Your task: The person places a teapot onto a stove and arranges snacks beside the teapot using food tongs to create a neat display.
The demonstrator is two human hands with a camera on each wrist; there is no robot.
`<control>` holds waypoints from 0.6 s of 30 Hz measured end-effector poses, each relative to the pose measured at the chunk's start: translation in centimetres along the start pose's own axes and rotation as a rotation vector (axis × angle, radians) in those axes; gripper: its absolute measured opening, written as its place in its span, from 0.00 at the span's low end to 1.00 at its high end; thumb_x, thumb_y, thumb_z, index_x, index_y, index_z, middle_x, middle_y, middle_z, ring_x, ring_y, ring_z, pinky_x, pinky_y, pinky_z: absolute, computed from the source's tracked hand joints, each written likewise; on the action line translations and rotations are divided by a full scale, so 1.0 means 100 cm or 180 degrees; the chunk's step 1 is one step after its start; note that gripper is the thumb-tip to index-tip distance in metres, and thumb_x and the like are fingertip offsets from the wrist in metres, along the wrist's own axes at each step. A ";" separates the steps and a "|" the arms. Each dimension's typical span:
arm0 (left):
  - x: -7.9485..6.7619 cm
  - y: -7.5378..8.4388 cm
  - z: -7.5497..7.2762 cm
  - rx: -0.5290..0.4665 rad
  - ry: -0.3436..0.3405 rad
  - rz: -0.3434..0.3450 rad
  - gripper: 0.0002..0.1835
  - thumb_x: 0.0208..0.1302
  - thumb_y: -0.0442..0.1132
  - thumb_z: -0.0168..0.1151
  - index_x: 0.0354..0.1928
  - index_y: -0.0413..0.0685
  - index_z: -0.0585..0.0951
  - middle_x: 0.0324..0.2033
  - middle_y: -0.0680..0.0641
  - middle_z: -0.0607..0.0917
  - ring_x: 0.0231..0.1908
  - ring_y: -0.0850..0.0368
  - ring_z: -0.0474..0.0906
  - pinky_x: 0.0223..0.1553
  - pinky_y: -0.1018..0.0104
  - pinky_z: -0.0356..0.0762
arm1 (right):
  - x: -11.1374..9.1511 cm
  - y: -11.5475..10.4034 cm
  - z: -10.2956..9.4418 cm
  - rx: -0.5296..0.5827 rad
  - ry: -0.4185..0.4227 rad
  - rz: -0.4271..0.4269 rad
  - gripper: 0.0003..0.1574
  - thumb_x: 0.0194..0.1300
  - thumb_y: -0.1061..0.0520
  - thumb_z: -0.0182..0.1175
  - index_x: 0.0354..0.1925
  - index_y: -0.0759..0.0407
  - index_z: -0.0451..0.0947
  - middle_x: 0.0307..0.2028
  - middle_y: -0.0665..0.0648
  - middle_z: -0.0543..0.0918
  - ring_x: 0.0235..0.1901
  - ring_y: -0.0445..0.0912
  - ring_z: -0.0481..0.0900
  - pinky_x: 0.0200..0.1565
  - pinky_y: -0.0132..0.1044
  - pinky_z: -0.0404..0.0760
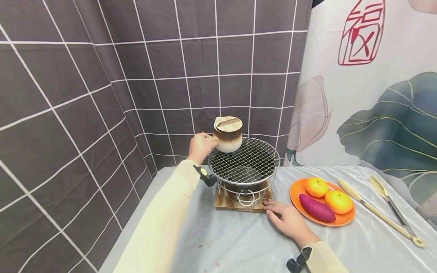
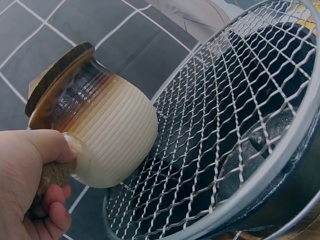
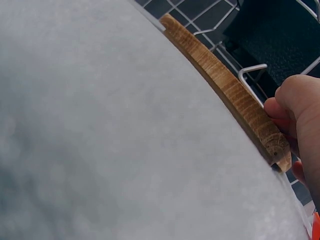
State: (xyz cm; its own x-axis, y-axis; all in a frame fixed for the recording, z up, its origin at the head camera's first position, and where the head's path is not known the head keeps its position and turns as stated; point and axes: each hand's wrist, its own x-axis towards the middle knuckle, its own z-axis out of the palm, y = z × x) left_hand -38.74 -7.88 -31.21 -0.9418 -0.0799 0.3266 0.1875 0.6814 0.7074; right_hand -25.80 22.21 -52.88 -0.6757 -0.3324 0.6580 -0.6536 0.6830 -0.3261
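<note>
A small ribbed ceramic pot [image 1: 229, 141], brown fading to cream and topped with a wooden lid [image 1: 228, 124], is held by its side handle [image 2: 56, 175] in my left hand [image 1: 202, 147]. The thumb lies along the handle while the fingers curl beneath it. It overlaps the left rim of a round wire grill rack [image 1: 252, 161] in the head view. This rack tops a dark stove [image 1: 246, 187] standing on a wooden board [image 1: 222, 204]. My right hand [image 1: 286, 220] reaches across the tabletop, its fingertips touching the board's front right corner [image 3: 276, 150].
Right of the stove, an orange plate [image 1: 296, 201] bears two oranges [image 1: 338, 201] and a purple sweet potato [image 1: 316, 208]. Beyond it lie a long wooden-ended utensil [image 1: 382, 216] and tongs [image 1: 392, 203]. A dark gridded curtain [image 1: 164, 94] hangs close behind.
</note>
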 end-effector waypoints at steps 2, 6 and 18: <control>0.000 0.000 0.000 0.0029 0.0002 0.0013 0.10 0.54 0.44 0.71 0.35 0.45 0.87 0.29 0.50 0.88 0.31 0.52 0.80 0.35 0.63 0.78 | 0.000 0.000 0.000 0.0003 0.0002 0.0000 0.13 0.59 0.60 0.70 0.45 0.55 0.90 0.48 0.51 0.89 0.53 0.51 0.85 0.55 0.51 0.80; 0.001 0.000 0.000 0.0081 0.0003 0.0011 0.10 0.55 0.43 0.70 0.36 0.45 0.86 0.27 0.49 0.87 0.29 0.52 0.80 0.34 0.63 0.78 | 0.000 0.000 0.000 0.0019 -0.0005 -0.0021 0.13 0.59 0.60 0.70 0.45 0.56 0.90 0.48 0.51 0.89 0.53 0.52 0.85 0.55 0.52 0.80; -0.001 0.004 -0.005 0.0107 -0.0177 0.0029 0.13 0.57 0.42 0.69 0.42 0.44 0.85 0.27 0.48 0.86 0.27 0.54 0.79 0.30 0.64 0.76 | 0.000 0.002 0.001 0.0019 0.0003 -0.0043 0.14 0.59 0.61 0.70 0.45 0.56 0.89 0.48 0.53 0.89 0.52 0.54 0.85 0.55 0.53 0.80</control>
State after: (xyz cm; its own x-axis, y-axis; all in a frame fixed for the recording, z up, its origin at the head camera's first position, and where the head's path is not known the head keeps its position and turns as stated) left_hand -38.40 -7.92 -30.68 -0.9543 -0.0337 0.2970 0.1876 0.7061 0.6828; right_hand -25.96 22.31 -53.00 -0.6665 -0.3409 0.6630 -0.6646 0.6745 -0.3214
